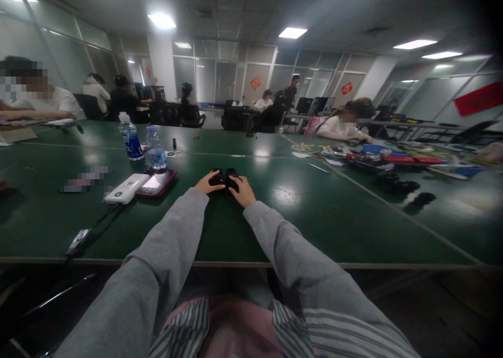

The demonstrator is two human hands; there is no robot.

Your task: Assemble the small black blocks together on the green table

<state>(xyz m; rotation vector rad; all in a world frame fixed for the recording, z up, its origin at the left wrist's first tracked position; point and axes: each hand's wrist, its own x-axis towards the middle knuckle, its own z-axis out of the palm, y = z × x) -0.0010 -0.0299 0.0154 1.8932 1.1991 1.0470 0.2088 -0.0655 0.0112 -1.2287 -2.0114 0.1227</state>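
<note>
Two small black blocky objects lie side by side on the green table [298,227] in front of me, their exact kind too dark to make out. My left hand [207,184] is closed round the left black object [218,180], thumb along its near side. The right black object [231,173] is gripped by my right hand [244,191], with fingers over its top and right side. A narrow gap shows between the two objects. Both forearms, in grey sleeves, reach forward over the table's front edge.
Left of my hands lie a red-edged phone [157,183] and a white power bank [126,189] with a cable. Behind them stand a blue-labelled bottle [131,140] and a water bottle [156,151]. Cables and tools [377,156] clutter the right. People sit further back.
</note>
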